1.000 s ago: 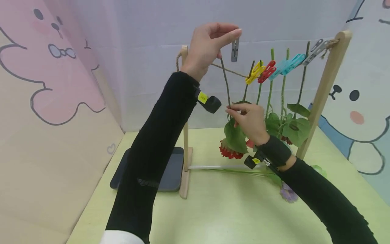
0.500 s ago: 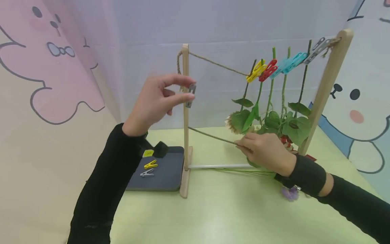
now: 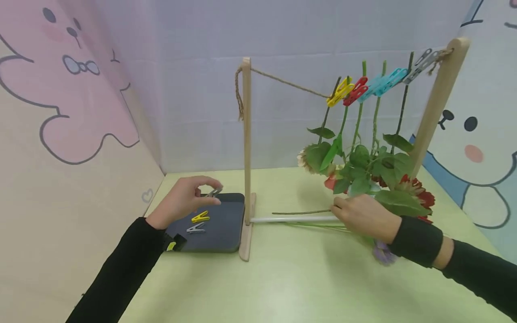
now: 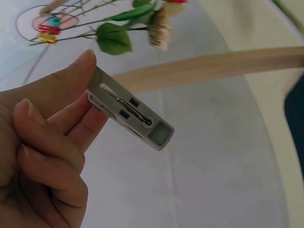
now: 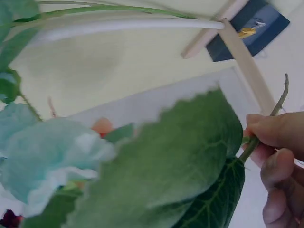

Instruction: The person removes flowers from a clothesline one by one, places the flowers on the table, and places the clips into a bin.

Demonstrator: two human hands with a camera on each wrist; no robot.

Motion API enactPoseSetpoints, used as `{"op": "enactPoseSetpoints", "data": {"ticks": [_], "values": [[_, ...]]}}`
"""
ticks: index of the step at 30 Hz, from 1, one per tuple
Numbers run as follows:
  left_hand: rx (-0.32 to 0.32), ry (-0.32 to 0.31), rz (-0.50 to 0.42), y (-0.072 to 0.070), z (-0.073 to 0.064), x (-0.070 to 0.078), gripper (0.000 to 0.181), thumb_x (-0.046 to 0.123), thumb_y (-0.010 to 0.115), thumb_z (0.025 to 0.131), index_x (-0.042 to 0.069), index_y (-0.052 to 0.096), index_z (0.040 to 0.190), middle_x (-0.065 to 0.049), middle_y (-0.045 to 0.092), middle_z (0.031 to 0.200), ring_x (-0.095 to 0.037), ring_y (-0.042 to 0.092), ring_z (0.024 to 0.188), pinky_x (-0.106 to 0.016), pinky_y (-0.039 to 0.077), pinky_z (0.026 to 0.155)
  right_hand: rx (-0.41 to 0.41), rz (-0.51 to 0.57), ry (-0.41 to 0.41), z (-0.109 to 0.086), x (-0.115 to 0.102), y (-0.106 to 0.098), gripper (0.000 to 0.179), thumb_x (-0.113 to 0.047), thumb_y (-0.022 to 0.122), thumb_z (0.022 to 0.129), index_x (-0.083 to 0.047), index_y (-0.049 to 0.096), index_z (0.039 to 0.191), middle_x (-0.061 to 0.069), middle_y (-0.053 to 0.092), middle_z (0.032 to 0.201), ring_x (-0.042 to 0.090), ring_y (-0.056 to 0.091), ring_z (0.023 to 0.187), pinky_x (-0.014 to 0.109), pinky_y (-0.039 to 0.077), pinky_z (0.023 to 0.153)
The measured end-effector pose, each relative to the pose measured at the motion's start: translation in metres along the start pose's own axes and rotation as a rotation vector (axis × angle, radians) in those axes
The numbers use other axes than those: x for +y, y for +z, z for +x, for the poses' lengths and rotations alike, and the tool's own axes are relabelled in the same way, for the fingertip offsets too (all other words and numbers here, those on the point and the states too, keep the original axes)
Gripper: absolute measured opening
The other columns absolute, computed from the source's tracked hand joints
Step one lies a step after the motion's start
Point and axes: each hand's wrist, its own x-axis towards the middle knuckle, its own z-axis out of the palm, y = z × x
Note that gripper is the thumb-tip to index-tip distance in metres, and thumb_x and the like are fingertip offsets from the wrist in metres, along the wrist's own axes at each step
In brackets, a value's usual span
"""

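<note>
My left hand (image 3: 183, 199) pinches a grey clothespin (image 4: 130, 109) between thumb and fingertips, above the back of a dark tray (image 3: 226, 240). On the tray lie a yellow clothespin (image 3: 200, 217) and another grey clothespin (image 3: 196, 228). My right hand (image 3: 365, 217) pinches the stem (image 3: 300, 212) of a red artificial flower (image 3: 426, 197), held almost level near the rack's white bar. Its big green leaf (image 5: 161, 161) fills much of the right wrist view. Several flowers hang head-down from a twine line (image 3: 288, 83), clipped by yellow (image 3: 340, 92), red (image 3: 355, 91), blue and grey clothespins.
The wooden rack has a left post (image 3: 247, 143) beside the tray and a right post (image 3: 438, 103). A white bar (image 3: 291, 220) joins them low down. Green stems and a purple flower (image 3: 383, 252) lie on the table behind and below my right hand.
My left hand has come down and left from the line to the tray, still holding the grey clothespin. My right hand has moved down and right; the red flower's stem has swung from upright to level.
</note>
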Motion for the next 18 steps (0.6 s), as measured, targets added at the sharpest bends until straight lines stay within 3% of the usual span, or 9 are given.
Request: {"op": "enactPoseSetpoints", "data": {"ticks": [5, 8, 12, 18], "values": [[-0.079, -0.063, 0.076, 0.025, -0.007, -0.054, 0.037, 0.024, 0.072, 0.078, 0.017, 0.063, 0.113, -0.005, 0.063, 0.113, -0.012, 0.046, 0.065, -0.028, 0.041, 0.065, -0.076, -0.012, 0.000, -0.006, 0.005, 0.020, 0.019, -0.001, 0.076, 0.067, -0.010, 0.064, 0.078, 0.001, 0.054, 0.070, 0.009, 0.038, 0.045, 0.021, 0.027, 0.041], [-0.118, -0.119, 0.094, 0.041, -0.013, -0.079, 0.037, 0.022, 0.071, 0.078, 0.016, 0.063, 0.114, -0.007, 0.062, 0.115, -0.016, 0.057, 0.080, -0.028, 0.046, 0.071, -0.107, -0.001, 0.012, -0.011, 0.006, 0.032, 0.017, -0.002, 0.076, 0.068, -0.009, 0.066, 0.079, 0.002, 0.055, 0.070, 0.009, 0.040, 0.045, 0.020, 0.025, 0.042], [-0.163, -0.162, 0.131, 0.057, -0.018, -0.096, 0.038, 0.019, 0.075, 0.074, 0.011, 0.065, 0.110, -0.010, 0.063, 0.116, -0.026, 0.062, 0.097, -0.032, 0.051, 0.072, -0.107, 0.032, 0.029, -0.018, 0.006, 0.049, 0.016, -0.001, 0.076, 0.068, -0.008, 0.066, 0.079, 0.002, 0.055, 0.070, 0.009, 0.040, 0.046, 0.019, 0.021, 0.043], [-0.178, -0.189, 0.257, 0.067, -0.027, -0.112, 0.037, 0.015, 0.077, 0.070, 0.008, 0.068, 0.106, -0.008, 0.068, 0.106, -0.029, 0.061, 0.099, -0.042, 0.050, 0.080, -0.032, 0.077, 0.040, -0.023, 0.003, 0.075, 0.019, 0.000, 0.075, 0.065, -0.009, 0.065, 0.077, -0.001, 0.053, 0.066, 0.006, 0.039, 0.048, 0.018, 0.021, 0.041]]}}
